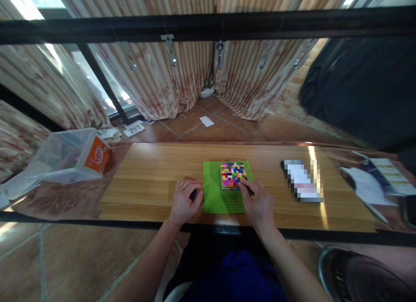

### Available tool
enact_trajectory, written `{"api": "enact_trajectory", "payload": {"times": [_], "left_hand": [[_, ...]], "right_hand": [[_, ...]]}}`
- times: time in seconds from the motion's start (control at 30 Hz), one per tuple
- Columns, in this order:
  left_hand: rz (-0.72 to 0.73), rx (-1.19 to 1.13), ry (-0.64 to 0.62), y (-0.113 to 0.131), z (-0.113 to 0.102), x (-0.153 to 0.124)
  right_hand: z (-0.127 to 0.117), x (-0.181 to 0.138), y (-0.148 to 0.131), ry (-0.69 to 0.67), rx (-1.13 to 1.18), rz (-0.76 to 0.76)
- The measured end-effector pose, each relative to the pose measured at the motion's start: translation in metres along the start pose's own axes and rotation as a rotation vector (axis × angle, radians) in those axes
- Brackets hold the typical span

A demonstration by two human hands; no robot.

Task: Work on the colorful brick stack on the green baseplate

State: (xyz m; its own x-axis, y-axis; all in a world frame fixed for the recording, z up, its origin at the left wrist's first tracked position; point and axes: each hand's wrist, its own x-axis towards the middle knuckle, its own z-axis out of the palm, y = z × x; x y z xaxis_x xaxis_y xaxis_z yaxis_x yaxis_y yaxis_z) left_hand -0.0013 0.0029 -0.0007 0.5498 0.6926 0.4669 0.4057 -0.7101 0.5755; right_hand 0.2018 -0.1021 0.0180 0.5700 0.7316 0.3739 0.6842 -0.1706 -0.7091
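Note:
A green studded baseplate (217, 193) lies on the wooden table (152, 172). A square block of many small coloured bricks (232, 175) stands on its far right corner. My left hand (183, 201) rests on the table at the plate's left edge, fingers curled around a small dark piece with a bit of pink showing. My right hand (258, 201) is at the near right corner of the brick block, its fingers pinched together and touching the block's lower edge.
A clear plastic bin (61, 157) with an orange box (97, 154) sits at the table's left end. A blurred-out flat object (302, 180) lies to the right, with papers (367, 185) beyond it. A black frame bar (208, 24) crosses overhead. Curtains hang behind.

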Motion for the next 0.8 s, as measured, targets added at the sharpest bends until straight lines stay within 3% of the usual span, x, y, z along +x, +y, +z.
{"api": "enact_trajectory", "payload": {"times": [0.8], "left_hand": [[0.006,-0.019,-0.006,-0.0019,0.0014,-0.0004]], "right_hand": [[0.0017,0.0092,0.0018,0.023,0.259,0.375]]}}
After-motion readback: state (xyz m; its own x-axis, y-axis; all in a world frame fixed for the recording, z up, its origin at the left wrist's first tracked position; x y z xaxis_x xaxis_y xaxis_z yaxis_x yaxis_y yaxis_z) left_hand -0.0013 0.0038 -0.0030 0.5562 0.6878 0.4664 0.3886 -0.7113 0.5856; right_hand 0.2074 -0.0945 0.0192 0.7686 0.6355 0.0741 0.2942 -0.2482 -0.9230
